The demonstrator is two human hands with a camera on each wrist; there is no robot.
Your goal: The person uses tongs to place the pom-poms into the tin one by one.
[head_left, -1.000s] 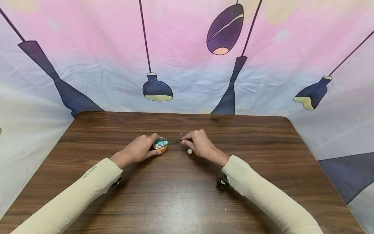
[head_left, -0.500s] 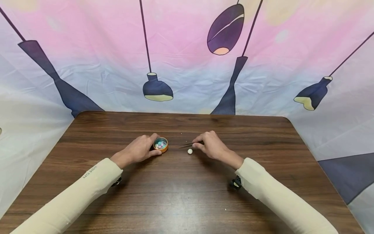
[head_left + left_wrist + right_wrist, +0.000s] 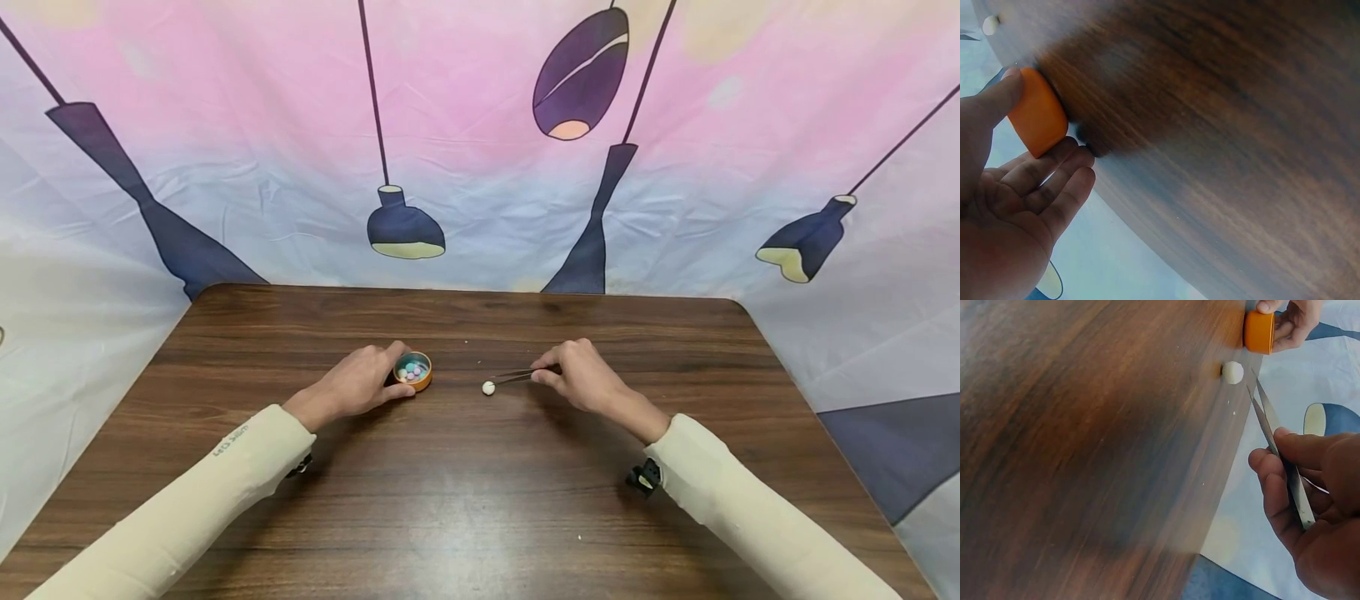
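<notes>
My left hand point(image 3: 356, 381) grips a small round orange tin point(image 3: 422, 383) between thumb and fingers; in the left wrist view its orange side point(image 3: 1038, 115) shows. Several pastel balls point(image 3: 411, 372) in white, lilac and teal lie in the tin. To its right, my right hand point(image 3: 581, 377) pinches a pair of metal tweezers point(image 3: 517, 375). Their tips point left and overlap a white ball point(image 3: 488, 388) on the table in the head view. In the right wrist view the tweezers point(image 3: 1269, 428) stand with tips parted, near the white ball point(image 3: 1233, 372).
The dark wood table point(image 3: 465, 483) has rounded back corners and ends at a printed cloth backdrop point(image 3: 480, 225). Tiny white crumbs lie behind the ball, and another crumb point(image 3: 579, 537) sits near the front.
My right hand has moved right, away from the tin, with the tweezers. A teal piece at the tweezers' tips by the tin's rim is no longer there. My left hand has stayed put.
</notes>
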